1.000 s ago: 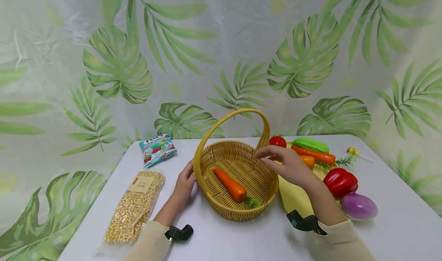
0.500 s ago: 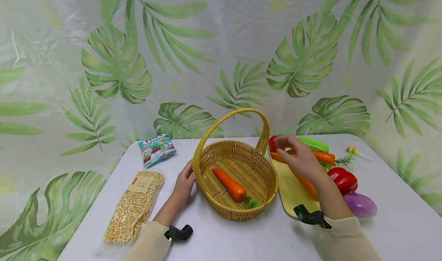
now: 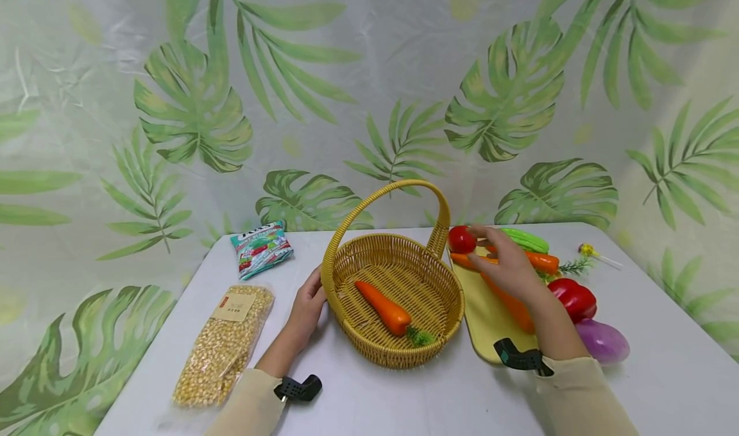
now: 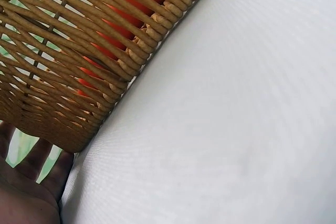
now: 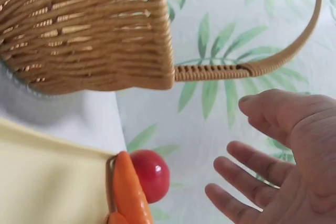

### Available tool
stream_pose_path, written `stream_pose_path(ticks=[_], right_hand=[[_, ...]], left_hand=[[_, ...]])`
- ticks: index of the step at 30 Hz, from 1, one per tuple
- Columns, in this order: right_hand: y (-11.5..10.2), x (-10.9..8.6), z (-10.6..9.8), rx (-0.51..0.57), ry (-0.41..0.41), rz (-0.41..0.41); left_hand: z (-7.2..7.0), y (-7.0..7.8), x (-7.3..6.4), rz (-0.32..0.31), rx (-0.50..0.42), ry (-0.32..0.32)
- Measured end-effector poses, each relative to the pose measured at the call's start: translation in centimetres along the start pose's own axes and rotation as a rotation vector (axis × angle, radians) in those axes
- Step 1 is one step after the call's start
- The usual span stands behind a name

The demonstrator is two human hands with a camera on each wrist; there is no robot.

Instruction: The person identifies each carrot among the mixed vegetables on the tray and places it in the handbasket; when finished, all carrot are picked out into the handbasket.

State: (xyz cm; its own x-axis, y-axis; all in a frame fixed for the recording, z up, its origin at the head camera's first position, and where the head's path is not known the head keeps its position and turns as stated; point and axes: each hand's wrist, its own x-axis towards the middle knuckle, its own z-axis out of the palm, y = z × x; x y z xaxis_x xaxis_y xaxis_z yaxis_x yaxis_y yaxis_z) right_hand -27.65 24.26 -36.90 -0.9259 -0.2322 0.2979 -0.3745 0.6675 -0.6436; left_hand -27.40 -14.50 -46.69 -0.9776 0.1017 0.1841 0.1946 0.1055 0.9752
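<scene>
A yellow wicker basket [image 3: 398,358] with a tall handle stands mid-table and holds one orange carrot [image 3: 383,309]. My left hand [image 3: 308,308] rests against the basket's left side; the left wrist view has its spread fingers [image 4: 34,158] at the woven wall. Over the vegetables to the right, my right hand [image 3: 510,266] hovers with fingers apart and nothing in them. It is nearest to a red tomato [image 3: 462,239], which in the right wrist view lies apart from the fingers, beside a carrot [image 5: 130,190]. The hand and forearm partly cover other carrots.
Carrots lie on a yellow board [image 3: 485,327], with a green ridged vegetable [image 3: 526,240] behind. A red bell pepper [image 3: 573,299], an eggplant [image 3: 603,342] and a lollipop [image 3: 589,251] are at right. A bag of corn kernels [image 3: 222,352] and a candy packet [image 3: 262,249] lie at left.
My right hand has moved from above the basket's right rim rightward to the tomato, uncovering carrots on the board. The left hand and basket have stayed in place.
</scene>
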Motion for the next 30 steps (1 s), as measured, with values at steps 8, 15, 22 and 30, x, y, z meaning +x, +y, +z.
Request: stream_pose_path(ticks=[8,15,22,30], right_hand=[[1.0,-0.2,-0.3,-0.084,-0.048,0.08],[2.3,-0.2,-0.4,-0.165,-0.039,0.102],[3.2,-0.3,-0.7,-0.208,-0.053,0.132],[3.9,-0.6,-1.0,-0.274,-0.096,0.179]], left_hand=[[0.0,-0.1,0.0,0.009,0.007,-0.002],[0.0,0.0,0.0,-0.001,0.004,0.002],[0.0,0.0,0.1,0.003,0.001,0.0],[-0.1,0.1,0.0,-0.012,0.005,-0.006]])
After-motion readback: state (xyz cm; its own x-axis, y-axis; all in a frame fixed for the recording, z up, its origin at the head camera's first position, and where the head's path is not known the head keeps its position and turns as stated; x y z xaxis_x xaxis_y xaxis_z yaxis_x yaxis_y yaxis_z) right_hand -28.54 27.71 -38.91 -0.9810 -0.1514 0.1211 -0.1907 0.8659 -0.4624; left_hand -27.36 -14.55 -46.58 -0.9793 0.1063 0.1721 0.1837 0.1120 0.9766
